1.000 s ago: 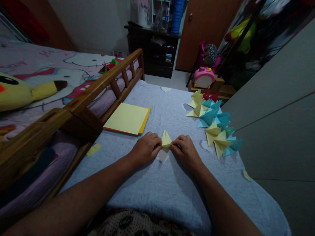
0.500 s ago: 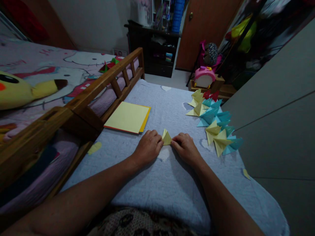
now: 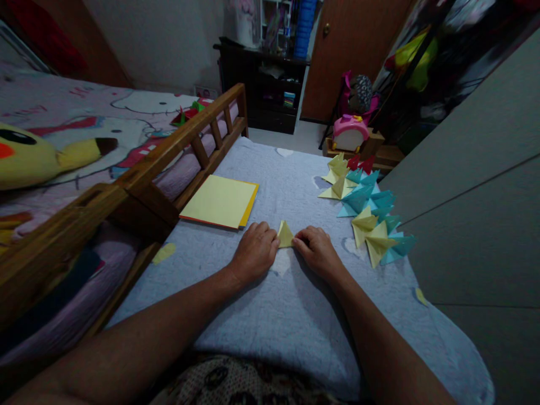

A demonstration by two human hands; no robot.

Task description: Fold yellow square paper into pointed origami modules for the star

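Note:
A small yellow folded paper triangle [image 3: 286,235] lies on the pale blue mattress [image 3: 287,315] between my hands. My left hand [image 3: 254,252] presses its left corner with curled fingers. My right hand [image 3: 317,250] pinches its right corner, fingers closed. A stack of square paper sheets [image 3: 219,202], yellow on top, lies to the left, beyond my left hand. A row of finished folded pieces [image 3: 368,211] in yellow, teal and red runs along the right side.
A wooden bed rail [image 3: 169,152] borders the mattress on the left, with a yellow plush toy [image 3: 29,156] on the bed behind it. A grey wardrobe [image 3: 481,185] stands at right. A dark shelf unit [image 3: 270,84], a pink toy [image 3: 350,130] and a door are beyond.
Both hands with the yellow piece have shifted slightly away from me; the piece now lies flatter, showing only its upper triangle.

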